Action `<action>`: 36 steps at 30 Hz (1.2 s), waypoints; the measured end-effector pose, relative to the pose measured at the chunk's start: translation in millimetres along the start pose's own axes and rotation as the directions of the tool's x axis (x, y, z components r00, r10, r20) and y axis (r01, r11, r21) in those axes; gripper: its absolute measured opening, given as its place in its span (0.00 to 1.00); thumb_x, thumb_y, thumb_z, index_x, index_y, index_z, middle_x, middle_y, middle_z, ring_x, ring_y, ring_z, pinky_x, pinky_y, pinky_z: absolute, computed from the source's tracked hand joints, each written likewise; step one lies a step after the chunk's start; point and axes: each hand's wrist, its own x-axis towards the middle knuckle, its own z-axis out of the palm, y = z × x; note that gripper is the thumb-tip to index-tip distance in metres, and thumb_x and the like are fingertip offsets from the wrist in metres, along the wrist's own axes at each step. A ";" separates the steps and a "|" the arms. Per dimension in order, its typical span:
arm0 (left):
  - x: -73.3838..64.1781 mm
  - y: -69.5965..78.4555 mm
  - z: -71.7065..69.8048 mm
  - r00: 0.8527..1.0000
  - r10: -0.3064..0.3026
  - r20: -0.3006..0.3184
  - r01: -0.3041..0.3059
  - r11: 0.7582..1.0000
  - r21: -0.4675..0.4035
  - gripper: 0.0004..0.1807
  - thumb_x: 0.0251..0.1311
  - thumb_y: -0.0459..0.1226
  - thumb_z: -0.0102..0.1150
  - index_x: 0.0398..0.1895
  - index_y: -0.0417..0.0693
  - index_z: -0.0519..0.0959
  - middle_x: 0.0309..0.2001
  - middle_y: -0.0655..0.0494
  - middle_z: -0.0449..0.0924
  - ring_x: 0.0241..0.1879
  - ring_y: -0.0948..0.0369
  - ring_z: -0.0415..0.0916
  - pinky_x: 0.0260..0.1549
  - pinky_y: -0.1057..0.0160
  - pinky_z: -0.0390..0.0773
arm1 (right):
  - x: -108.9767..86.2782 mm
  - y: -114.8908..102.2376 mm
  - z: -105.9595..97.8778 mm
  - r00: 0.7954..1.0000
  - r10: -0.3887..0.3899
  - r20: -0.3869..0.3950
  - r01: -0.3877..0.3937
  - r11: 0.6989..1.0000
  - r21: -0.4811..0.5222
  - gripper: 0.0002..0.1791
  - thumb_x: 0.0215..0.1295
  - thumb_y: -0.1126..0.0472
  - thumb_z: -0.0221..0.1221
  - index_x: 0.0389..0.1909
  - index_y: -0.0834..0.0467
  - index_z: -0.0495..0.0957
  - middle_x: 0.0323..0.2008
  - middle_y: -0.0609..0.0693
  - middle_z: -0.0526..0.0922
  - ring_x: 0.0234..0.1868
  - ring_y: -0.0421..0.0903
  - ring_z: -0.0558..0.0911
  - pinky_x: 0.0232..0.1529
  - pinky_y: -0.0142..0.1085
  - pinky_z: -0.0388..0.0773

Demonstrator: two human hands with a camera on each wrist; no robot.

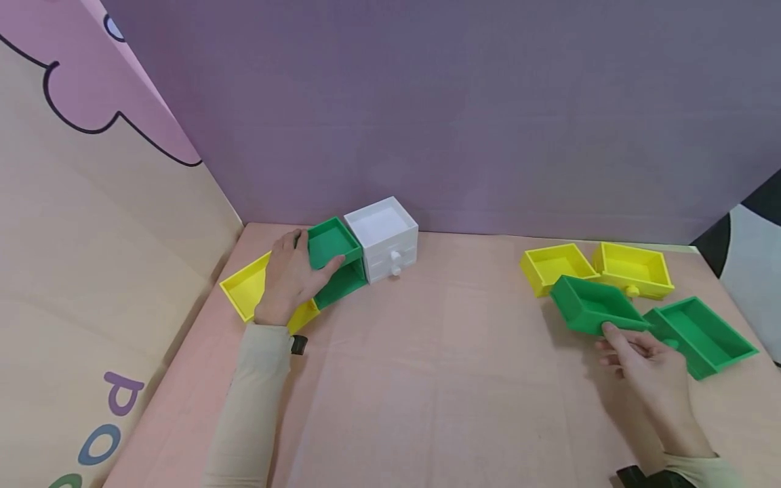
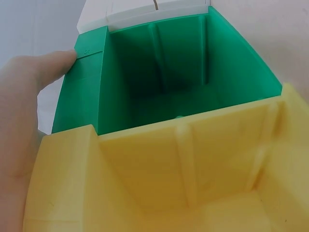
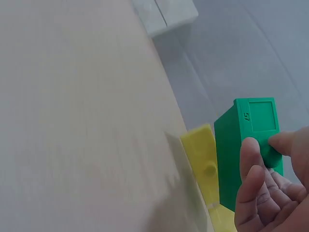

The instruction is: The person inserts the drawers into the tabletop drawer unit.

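Note:
My left hand [image 1: 291, 278] lies over the yellow drawer case [image 1: 245, 288] and grips the green drawer case [image 1: 344, 281] beside it. Its thumb crosses the green case's top edge; the fingertips are partly hidden. In the left wrist view, the green case [image 2: 164, 63] and the yellow case [image 2: 159, 174] show hollow, empty insides. Over on the right, my right hand [image 1: 649, 366] pinches a green drawer [image 1: 598, 303] by its knob [image 3: 270, 157] and holds it tilted above the table. A second green drawer [image 1: 702, 335] lies next to that hand.
A white drawer case [image 1: 382, 237] with two knobbed drawers in place stands against the green case. Two yellow drawers [image 1: 558, 264] lie at the right, behind the held drawer. A purple-grey wall [image 1: 457, 122] closes off the back, and a printed panel [image 1: 91, 237] runs along the left.

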 end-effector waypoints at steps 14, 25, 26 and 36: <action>1.9 0.5 2.7 1.000 0.004 -0.012 -0.004 1.000 0.008 0.54 0.69 0.66 0.53 0.82 0.34 0.59 0.78 0.34 0.61 0.77 0.39 0.59 0.77 0.38 0.64 | -9.8 -18.6 36.1 0.985 0.122 0.124 -0.131 0.990 0.061 0.33 0.73 0.30 0.58 0.63 0.50 0.80 0.34 0.20 0.85 0.35 0.29 0.88 0.37 0.26 0.83; 1.6 0.4 2.8 1.000 0.006 -0.014 -0.006 1.000 0.013 0.54 0.69 0.66 0.53 0.82 0.34 0.59 0.78 0.34 0.61 0.77 0.39 0.59 0.77 0.38 0.64 | -17.5 -24.8 54.9 0.971 0.158 0.178 -0.187 0.969 0.162 0.25 0.68 0.34 0.67 0.57 0.44 0.86 0.36 0.25 0.88 0.36 0.31 0.88 0.41 0.25 0.84; 1.5 0.2 2.7 1.000 0.008 -0.017 -0.007 1.000 0.014 0.54 0.69 0.66 0.53 0.81 0.33 0.59 0.78 0.34 0.61 0.77 0.39 0.59 0.77 0.38 0.64 | -18.8 -26.0 56.8 0.973 0.155 0.172 -0.184 0.969 0.167 0.23 0.67 0.35 0.67 0.55 0.42 0.87 0.36 0.26 0.88 0.36 0.31 0.88 0.41 0.26 0.84; 0.3 0.8 1.7 1.000 -0.001 -0.009 0.001 1.000 0.004 0.54 0.69 0.66 0.53 0.82 0.34 0.59 0.79 0.35 0.61 0.77 0.39 0.59 0.78 0.38 0.64 | -25.8 -40.4 73.3 0.955 0.147 0.257 -0.190 0.970 0.150 0.38 0.68 0.33 0.67 0.69 0.55 0.79 0.38 0.26 0.87 0.39 0.31 0.88 0.44 0.26 0.84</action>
